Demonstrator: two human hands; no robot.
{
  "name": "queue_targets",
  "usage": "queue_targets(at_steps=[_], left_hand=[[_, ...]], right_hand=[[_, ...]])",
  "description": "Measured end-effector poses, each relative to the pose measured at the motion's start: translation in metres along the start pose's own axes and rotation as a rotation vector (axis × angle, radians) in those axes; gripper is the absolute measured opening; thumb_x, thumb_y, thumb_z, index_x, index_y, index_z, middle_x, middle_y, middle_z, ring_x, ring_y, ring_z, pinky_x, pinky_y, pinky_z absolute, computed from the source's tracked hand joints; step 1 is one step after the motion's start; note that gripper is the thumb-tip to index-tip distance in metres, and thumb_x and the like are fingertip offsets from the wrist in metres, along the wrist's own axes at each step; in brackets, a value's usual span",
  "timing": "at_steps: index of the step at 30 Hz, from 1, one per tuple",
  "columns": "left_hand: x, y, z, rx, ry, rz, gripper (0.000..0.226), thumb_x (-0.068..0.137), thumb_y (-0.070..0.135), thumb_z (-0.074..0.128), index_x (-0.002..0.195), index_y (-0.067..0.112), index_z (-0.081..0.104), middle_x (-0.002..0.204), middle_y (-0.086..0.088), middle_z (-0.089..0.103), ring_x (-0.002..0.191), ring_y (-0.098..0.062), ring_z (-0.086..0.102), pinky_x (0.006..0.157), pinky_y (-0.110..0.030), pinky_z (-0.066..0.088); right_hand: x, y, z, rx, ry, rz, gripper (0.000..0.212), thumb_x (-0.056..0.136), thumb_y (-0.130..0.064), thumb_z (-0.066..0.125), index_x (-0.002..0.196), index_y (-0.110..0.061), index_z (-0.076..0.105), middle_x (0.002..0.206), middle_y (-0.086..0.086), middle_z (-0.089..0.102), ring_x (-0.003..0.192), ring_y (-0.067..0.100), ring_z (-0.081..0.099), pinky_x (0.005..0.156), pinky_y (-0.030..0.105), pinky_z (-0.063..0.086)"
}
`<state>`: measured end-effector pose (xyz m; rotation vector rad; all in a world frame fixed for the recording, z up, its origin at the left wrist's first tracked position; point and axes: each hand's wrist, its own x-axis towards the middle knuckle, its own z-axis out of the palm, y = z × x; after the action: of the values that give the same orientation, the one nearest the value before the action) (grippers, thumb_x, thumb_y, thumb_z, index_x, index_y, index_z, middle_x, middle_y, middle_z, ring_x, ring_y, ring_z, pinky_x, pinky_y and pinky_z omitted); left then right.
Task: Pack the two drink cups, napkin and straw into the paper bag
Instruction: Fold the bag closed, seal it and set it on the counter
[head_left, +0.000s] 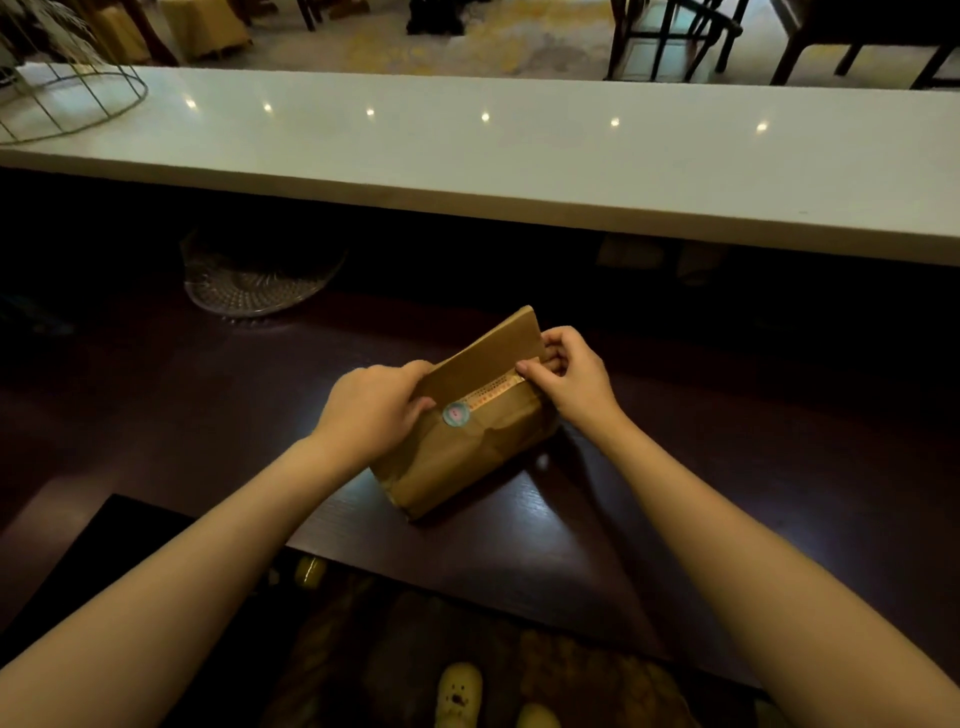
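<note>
The left hand (371, 410) has its fingers curled together over the left end of the folded-down top of the paper bag (457, 457), the fingertips pressed on the flap just left of a round pale blue sticker (456, 414). The right hand (569, 376) pinches the right end of the same fold, thumb and forefinger closed on the tip of a narrow printed strip (493, 391) that runs along the fold from the sticker to that hand; its other fingers are tucked behind the bag's edge. Both forearms are bare and reach in from the near side.

The paper bag stands upright on a dark wooden table (571, 545), its top flap folded toward the person and its brown front creased below the fold. The drink cups, napkin and straw are not to be seen; whether they are inside the closed bag cannot be told.

Beyond the bag to the left, on the same dark table, lies a cut-glass plate (254, 288). Further beyond the bag runs a long white counter (519, 156), with a wire frame (67, 98) at its far left end. Below the bag, past the table's near edge, light-coloured slippers (460, 693) show on a patterned floor
</note>
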<state>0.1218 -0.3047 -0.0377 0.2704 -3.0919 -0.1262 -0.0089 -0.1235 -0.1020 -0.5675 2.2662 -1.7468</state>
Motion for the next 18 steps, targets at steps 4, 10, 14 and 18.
queue_targets(at_steps=[4,10,14,18], left_hand=[[0.002,0.002,-0.001,0.029,-0.013,0.008,0.035,0.089,0.034,0.053,0.121,0.02,0.054,0.104,-0.006,0.071,0.096,-0.029,0.065,0.076,-0.039,0.05],[-0.003,0.014,0.008,0.055,0.091,0.0,0.056,0.081,0.05,0.057,0.128,0.023,0.039,0.104,-0.002,0.067,0.095,-0.023,0.064,0.062,-0.035,0.048],[0.003,0.036,0.018,0.194,0.203,-0.02,0.075,0.073,0.054,0.065,0.133,0.017,0.039,0.101,-0.008,0.062,0.085,-0.026,0.062,0.053,-0.033,0.043],[0.011,0.042,0.025,0.328,0.289,0.028,0.087,0.07,0.049,0.069,0.142,0.02,0.031,0.101,-0.011,0.059,0.084,-0.027,0.058,0.063,-0.037,0.044]], right_hand=[[-0.003,-0.003,0.003,-0.025,-0.111,0.055,0.039,0.075,-0.019,0.076,0.106,-0.013,0.053,0.094,-0.006,0.06,0.084,0.006,0.058,0.075,0.021,0.048],[0.003,-0.008,0.006,-0.054,-0.176,0.121,0.053,0.071,-0.016,0.078,0.116,-0.013,0.05,0.107,0.0,0.06,0.104,0.018,0.059,0.088,0.032,0.049],[-0.001,-0.009,0.006,-0.065,-0.166,0.119,0.053,0.072,-0.014,0.077,0.118,-0.012,0.049,0.106,-0.001,0.06,0.099,0.014,0.058,0.083,0.026,0.045],[0.0,-0.008,0.001,-0.052,-0.163,0.116,0.045,0.074,-0.015,0.076,0.113,-0.014,0.055,0.105,0.001,0.063,0.099,0.017,0.061,0.084,0.029,0.049]])
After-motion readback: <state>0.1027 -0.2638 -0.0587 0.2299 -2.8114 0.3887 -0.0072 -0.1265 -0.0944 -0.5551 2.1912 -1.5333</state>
